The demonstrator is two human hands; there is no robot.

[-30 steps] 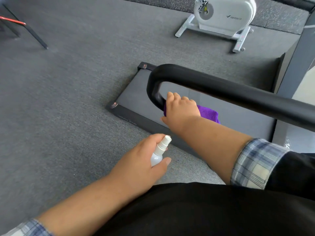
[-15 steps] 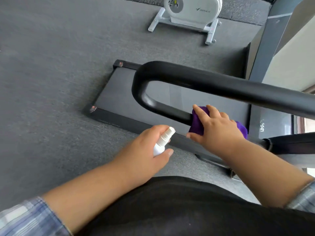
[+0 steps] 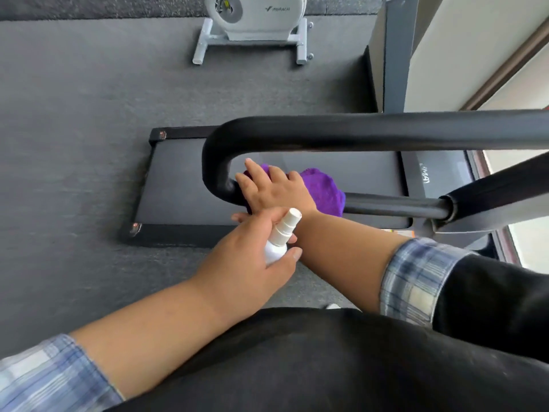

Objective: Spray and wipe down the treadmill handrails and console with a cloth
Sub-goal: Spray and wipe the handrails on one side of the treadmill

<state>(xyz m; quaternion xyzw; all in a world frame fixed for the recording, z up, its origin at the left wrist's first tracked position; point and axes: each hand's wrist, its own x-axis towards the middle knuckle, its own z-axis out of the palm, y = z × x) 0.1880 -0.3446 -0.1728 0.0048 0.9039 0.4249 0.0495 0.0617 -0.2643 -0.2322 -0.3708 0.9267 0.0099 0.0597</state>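
**Wiping the handrail bend, bottle held ready**

Pressing the purple cloth (image 3: 322, 188) onto the black handrail (image 3: 356, 133), the right hand (image 3: 274, 188) sits at frame centre, fingers fairly straight and laid over the cloth, which is bunched around the lower run of the rail just right of its U-shaped bend. Thumb side is hidden, so whether it hooks under the rail cannot be told. Cloth protrudes to the right of the hand.

The left hand (image 3: 252, 260), directly below the right wrist, grips a small white spray bottle (image 3: 280, 236); fingers and thumb curl round the body, nozzle tilted to the upper right. No finger rests on the pump head. The bottle overlaps the right forearm in view; contact cannot be confirmed.

Both forearms are bare, with blue plaid cuffs (image 3: 416, 281) rolled back; dark clothing fills the lower frame.

The rail's upper run crosses the frame to the right edge. Beneath it lies the treadmill deck (image 3: 178, 185), dark, on grey carpet (image 3: 74, 144). At top centre stands 1 white exercise machine (image 3: 255, 16) on a grey frame. A pale wall (image 3: 475, 40) occupies the upper right.
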